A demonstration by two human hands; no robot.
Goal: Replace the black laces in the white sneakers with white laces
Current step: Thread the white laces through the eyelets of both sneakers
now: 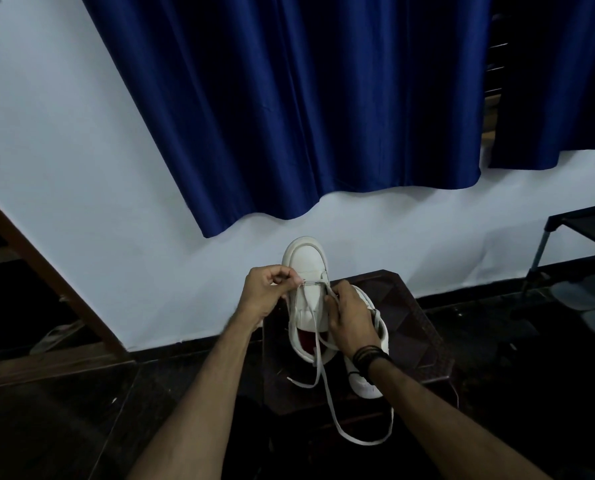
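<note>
Nearest us, the loose ends of the white lace trail down over the front edge of the dark wooden stool. Above them our right hand curls around the white sneaker, gripping its side, with black cords wound on the wrist. Our left hand pinches the lace tip at the lowest eyelets near the toe. A second white sneaker rests on the stool, partly hidden behind the right hand. Beyond, a blue curtain hangs against the white wall.
</note>
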